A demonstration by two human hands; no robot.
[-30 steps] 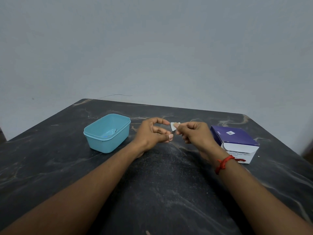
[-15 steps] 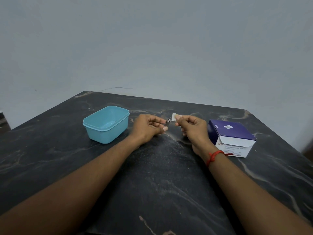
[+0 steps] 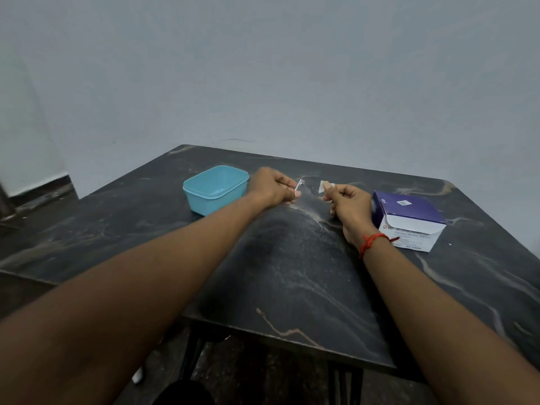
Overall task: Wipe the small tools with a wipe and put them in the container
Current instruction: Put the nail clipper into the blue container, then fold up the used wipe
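My left hand [image 3: 273,187] pinches a small silver metal tool [image 3: 298,184] that sticks out to the right of its fingers, just right of the light blue plastic container [image 3: 215,189]. My right hand [image 3: 347,201] pinches a small white wipe [image 3: 323,187] between thumb and fingertips. A gap of bare table separates the tool from the wipe. Both hands hover low over the dark marble table [image 3: 292,273].
A purple and white box of alcohol swabs [image 3: 409,219] stands right of my right hand. A red thread [image 3: 371,241] circles my right wrist. The table's near edge runs below my forearms, with dark floor and table legs underneath. A pale wall lies behind.
My hands have drawn apart: the tool and the wipe, which were touching, now have a gap between them. My left hand has shifted toward the container.
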